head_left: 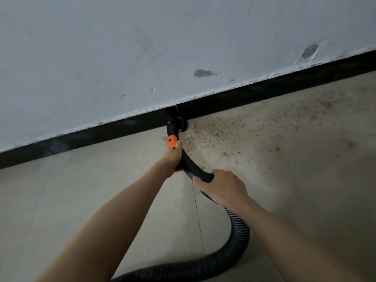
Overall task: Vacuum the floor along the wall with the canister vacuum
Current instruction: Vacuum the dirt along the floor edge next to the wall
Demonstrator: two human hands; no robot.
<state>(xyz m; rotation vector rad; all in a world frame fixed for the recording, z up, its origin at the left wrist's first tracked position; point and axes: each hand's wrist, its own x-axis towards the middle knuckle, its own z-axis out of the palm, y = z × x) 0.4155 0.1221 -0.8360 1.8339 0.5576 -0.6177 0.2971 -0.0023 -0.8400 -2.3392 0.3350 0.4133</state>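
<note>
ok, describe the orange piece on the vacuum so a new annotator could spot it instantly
Find the black baseboard running along the foot of the grey wall. At its middle the black vacuum nozzle meets the floor; follow the black wand back toward the person. The orange collar sits just above the left hand, the only brightly coloured part in view.

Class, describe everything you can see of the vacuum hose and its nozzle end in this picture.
The vacuum hose is black, ribbed and flexible-looking, curving from the bottom edge up into a smooth, rigid black handle tube. An orange piece sits near the front. The nozzle meets the floor at the black baseboard, beside scattered brown debris. The left hand grips the tube just behind the orange piece; the right hand holds it further back. The canister is out of view.
</note>
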